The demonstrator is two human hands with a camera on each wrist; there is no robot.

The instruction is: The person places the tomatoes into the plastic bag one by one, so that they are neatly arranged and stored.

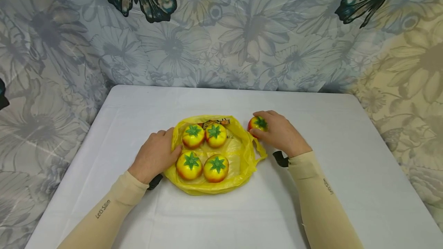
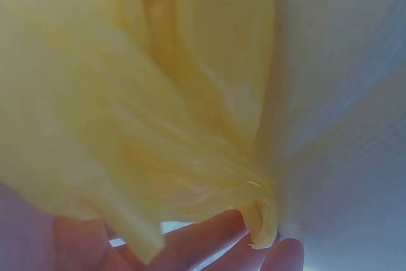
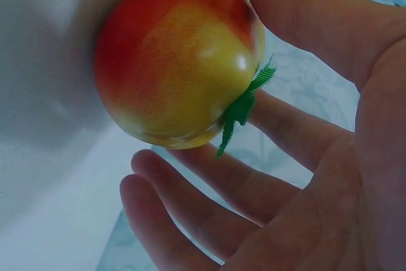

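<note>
A yellow plastic bag [image 1: 238, 156] lies spread on the table with its mouth facing up. Inside it sit several yellow-and-red toy tomatoes [image 1: 216, 168] with green star-shaped tops. At the bag's left rim, my left hand [image 1: 155, 152] grips the thin plastic between thumb and fingers; the bag [image 2: 190, 93] fills much of the left wrist view. Just beyond the bag's right side, my right hand [image 1: 277, 131] holds one more toy tomato [image 3: 177, 61] between thumb and fingers. This tomato is close by the tabletop, its green top turned toward the palm.
A white cloth covers the table [image 1: 138, 107]. A loose yellow handle [image 1: 259, 150] of the bag sticks out to the right, below my right hand. Behind the table hangs a floral, butterfly-patterned cloth [image 1: 221, 41]. Black straps [image 1: 281, 159] show at both wrists.
</note>
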